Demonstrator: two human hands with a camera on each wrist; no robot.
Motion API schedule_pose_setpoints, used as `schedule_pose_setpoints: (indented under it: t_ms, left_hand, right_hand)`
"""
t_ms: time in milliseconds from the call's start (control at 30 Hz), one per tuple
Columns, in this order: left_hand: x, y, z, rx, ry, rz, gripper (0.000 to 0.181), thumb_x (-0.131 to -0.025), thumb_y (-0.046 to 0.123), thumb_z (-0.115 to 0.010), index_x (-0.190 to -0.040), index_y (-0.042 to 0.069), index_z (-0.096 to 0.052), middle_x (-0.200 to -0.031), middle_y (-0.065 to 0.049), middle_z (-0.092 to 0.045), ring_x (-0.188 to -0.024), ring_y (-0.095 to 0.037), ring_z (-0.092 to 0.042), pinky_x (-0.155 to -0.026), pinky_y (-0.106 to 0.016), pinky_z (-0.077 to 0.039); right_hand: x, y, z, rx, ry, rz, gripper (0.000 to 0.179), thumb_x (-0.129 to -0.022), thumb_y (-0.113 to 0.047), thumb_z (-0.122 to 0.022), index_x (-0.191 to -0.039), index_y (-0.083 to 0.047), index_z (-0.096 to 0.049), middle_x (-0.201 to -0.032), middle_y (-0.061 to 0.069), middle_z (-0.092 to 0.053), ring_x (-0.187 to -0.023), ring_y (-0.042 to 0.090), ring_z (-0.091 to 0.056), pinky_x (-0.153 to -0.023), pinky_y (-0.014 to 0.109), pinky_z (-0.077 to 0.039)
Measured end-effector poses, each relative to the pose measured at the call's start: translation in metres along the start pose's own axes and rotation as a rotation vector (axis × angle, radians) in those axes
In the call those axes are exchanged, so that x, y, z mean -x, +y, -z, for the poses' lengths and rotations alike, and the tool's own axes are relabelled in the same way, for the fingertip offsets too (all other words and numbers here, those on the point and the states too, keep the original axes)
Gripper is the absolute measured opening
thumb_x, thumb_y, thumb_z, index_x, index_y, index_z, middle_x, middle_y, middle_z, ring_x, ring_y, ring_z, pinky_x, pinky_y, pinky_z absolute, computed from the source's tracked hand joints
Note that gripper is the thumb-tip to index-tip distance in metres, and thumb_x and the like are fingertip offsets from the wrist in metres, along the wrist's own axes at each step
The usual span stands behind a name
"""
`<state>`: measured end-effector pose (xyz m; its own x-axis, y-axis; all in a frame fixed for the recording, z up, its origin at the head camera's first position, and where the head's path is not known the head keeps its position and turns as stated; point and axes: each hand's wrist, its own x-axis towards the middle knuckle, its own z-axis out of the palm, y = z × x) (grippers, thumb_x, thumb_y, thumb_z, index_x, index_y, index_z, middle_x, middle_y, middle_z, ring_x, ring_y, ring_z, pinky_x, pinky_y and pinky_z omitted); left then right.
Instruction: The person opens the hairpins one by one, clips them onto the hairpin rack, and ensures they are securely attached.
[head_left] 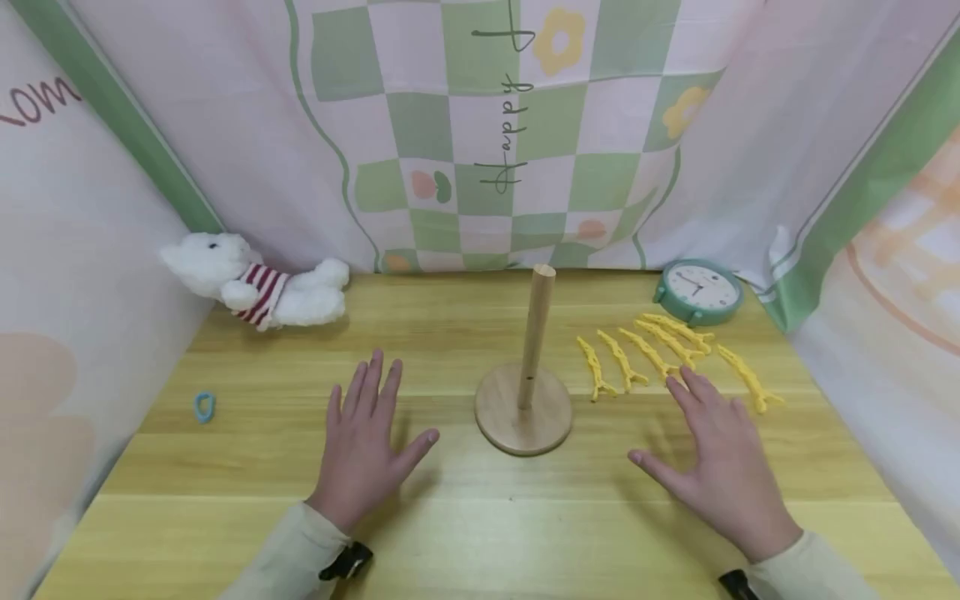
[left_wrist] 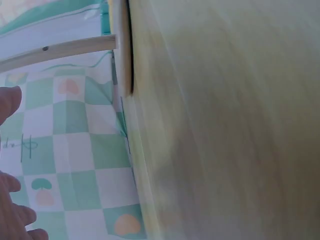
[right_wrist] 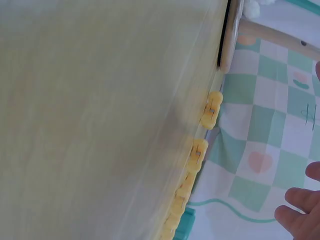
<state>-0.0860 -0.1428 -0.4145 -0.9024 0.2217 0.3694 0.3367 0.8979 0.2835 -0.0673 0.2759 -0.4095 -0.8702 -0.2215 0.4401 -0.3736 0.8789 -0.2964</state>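
Palm down, my left hand (head_left: 363,450) is spread with straight fingers to the left of a round wooden base (head_left: 495,421) that carries an upright wooden post (head_left: 536,333). On the other side, my right hand (head_left: 727,467) is spread too, its fingertips nearest to several yellow branch-shaped pieces (head_left: 592,371). Neither hand holds anything. The yellow pieces lie apart in a loose row, and small metal bits show on some yellow pieces (right_wrist: 212,111) in the right wrist view. In the left wrist view, the post (left_wrist: 75,49) runs sideways beyond my fingers (left_wrist: 17,215).
A white plush toy (head_left: 303,304) in a striped top lies at the back left. A green round clock (head_left: 701,290) lies at the back right. Near the table's left edge is a small blue loop (head_left: 203,419). A checked curtain (head_left: 480,125) closes the back.
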Motion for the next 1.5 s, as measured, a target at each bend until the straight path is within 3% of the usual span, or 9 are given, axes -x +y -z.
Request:
schedule_pose_setpoints:
  t_ms: [233, 467, 700, 967, 1300, 1500]
  left_hand:
    - [-0.003, 0.004, -0.006, 0.149, 0.008, 0.051, 0.105, -0.086, 0.064, -0.067, -0.16, 0.007, -0.018, -0.168, -0.011, -0.01, -0.152, -0.035, -0.015, -0.117, -0.063, -0.009]
    - [-0.003, 0.006, -0.017, 0.23, 0.03, 0.047, 0.104, -0.087, 0.059, -0.069, -0.16, 0.005, -0.018, -0.167, -0.012, -0.016, -0.152, -0.033, -0.019, -0.115, -0.065, -0.013]
    - [-0.003, 0.006, -0.025, 0.329, 0.013, 0.057, 0.102, -0.088, 0.055, -0.07, -0.16, 0.005, -0.018, -0.166, -0.013, -0.018, -0.151, -0.035, -0.02, -0.115, -0.064, -0.013]
    - [-0.006, 0.014, -0.035, 0.436, -0.003, 0.048, 0.098, -0.087, 0.049, -0.073, -0.159, 0.005, -0.024, -0.165, -0.013, -0.024, -0.148, -0.038, -0.027, -0.111, -0.069, -0.016]
    - [-0.01, 0.023, -0.05, 0.447, -0.046, 0.041, 0.096, -0.086, 0.052, -0.073, -0.158, 0.008, -0.028, -0.161, -0.013, -0.032, -0.145, -0.038, -0.032, -0.109, -0.07, -0.022]
    - [-0.011, 0.027, -0.057, 0.469, -0.098, 0.068, 0.096, -0.085, 0.051, -0.074, -0.158, 0.01, -0.029, -0.161, -0.012, -0.032, -0.145, -0.038, -0.032, -0.109, -0.07, -0.021]
  right_hand:
    - [-0.002, 0.006, 0.006, -0.08, 0.032, -0.07, 0.098, -0.072, -0.042, -0.088, -0.147, 0.004, -0.044, -0.152, 0.028, -0.04, -0.133, 0.054, -0.039, -0.114, 0.067, -0.014]
    - [-0.003, 0.017, 0.008, -0.102, 0.082, -0.119, 0.092, -0.071, -0.037, -0.089, -0.144, 0.003, -0.049, -0.146, 0.027, -0.048, -0.127, 0.056, -0.044, -0.105, 0.071, -0.024]
    - [-0.002, 0.038, 0.006, -0.106, 0.135, -0.158, 0.084, -0.071, -0.03, -0.09, -0.139, 0.003, -0.054, -0.138, 0.031, -0.054, -0.122, 0.056, -0.048, -0.105, 0.068, -0.029]
    - [0.0, 0.054, 0.011, -0.15, 0.056, -0.309, 0.081, -0.083, -0.03, -0.082, -0.147, 0.004, -0.044, -0.144, 0.036, -0.044, -0.127, 0.061, -0.039, -0.109, 0.069, -0.022]
    - [0.002, 0.086, 0.015, -0.126, -0.049, -0.453, 0.088, -0.091, -0.043, -0.073, -0.152, 0.006, -0.032, -0.146, 0.041, -0.036, -0.127, 0.064, -0.034, -0.102, 0.074, -0.023]
    - [0.006, 0.108, 0.016, -0.141, -0.107, -0.519, 0.09, -0.093, -0.047, -0.069, -0.153, 0.006, -0.028, -0.149, 0.042, -0.03, -0.129, 0.065, -0.029, -0.102, 0.076, -0.02]
